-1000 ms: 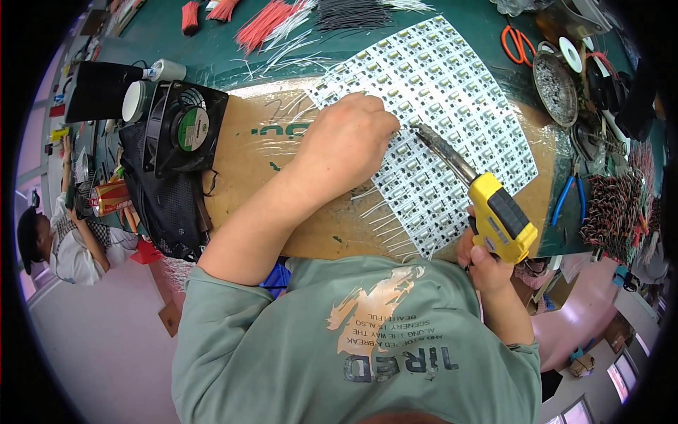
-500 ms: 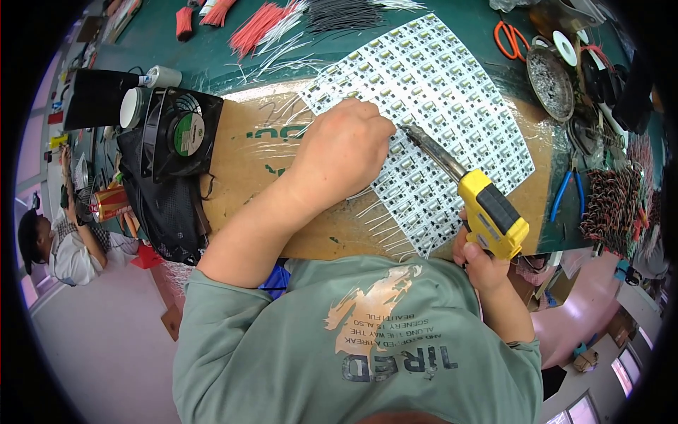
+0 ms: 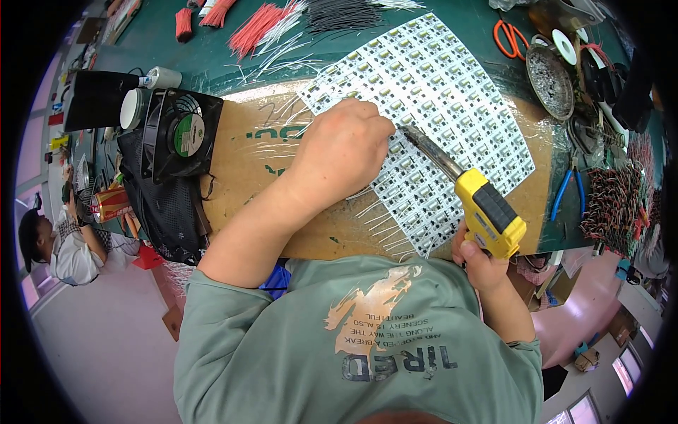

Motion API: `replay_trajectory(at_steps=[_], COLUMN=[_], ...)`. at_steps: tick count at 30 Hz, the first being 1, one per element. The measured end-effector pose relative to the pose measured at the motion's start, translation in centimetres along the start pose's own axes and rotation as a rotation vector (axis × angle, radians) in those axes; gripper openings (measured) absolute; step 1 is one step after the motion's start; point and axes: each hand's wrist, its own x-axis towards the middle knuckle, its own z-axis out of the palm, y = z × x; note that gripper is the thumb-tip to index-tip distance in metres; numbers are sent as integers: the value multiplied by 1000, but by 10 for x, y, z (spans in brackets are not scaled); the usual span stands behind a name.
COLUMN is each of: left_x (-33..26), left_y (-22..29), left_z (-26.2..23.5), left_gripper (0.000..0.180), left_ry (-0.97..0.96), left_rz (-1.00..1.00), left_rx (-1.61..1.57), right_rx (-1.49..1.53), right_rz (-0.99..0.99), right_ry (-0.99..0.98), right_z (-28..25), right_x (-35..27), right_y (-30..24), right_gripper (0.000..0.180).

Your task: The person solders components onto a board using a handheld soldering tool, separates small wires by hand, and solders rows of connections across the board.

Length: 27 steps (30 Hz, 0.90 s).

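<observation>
A white panel of small circuit boards (image 3: 452,106) lies tilted on a brown cardboard sheet (image 3: 247,177). My left hand (image 3: 346,145) rests closed over the panel's left part. Whatever its fingers pinch is hidden beneath the knuckles. In my right hand (image 3: 477,258), near the panel's lower right edge, is a yellow and black soldering gun (image 3: 491,215). The gun's dark metal tip points up and left, close to the fingertips of my left hand. Short white wires (image 3: 381,226) stick out from the panel's lower left edge.
Left of the cardboard stands a black fan (image 3: 180,134). Red wires (image 3: 258,32) and black wires (image 3: 342,14) lie at the back. On the right are orange-handled scissors (image 3: 510,39), a metal dish (image 3: 549,81), blue-handled pliers (image 3: 567,194) and bundled wires (image 3: 611,212). Another person (image 3: 67,247) sits far left.
The soldering gun's body has shifted very slightly left, its tip still near my left fingertips. My left hand and the panel look the same.
</observation>
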Motion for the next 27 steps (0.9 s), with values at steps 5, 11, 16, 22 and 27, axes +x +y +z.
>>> replay_trajectory(at_steps=[5, 11, 16, 22, 27], left_x=[0, -1, 6, 45, 72], left_y=[-2, -2, -3, -48, -128], left_z=[0, -1, -12, -47, -70], left_gripper=[6, 9, 9, 18, 23], left_ry=[-9, -17, -75, 91, 194], left_rz=[4, -2, -8, -212, -405], left_rx=[14, 30, -52, 200, 442], right_rx=[35, 136, 203, 286, 276], right_rz=[92, 40, 18, -37, -55], right_ry=[30, 72, 64, 26, 42], right_z=[1, 4, 5, -3, 1], right_x=[0, 3, 5, 4, 6], right_y=[-1, -1, -3, 7, 6], right_gripper=[61, 69, 70, 67, 71])
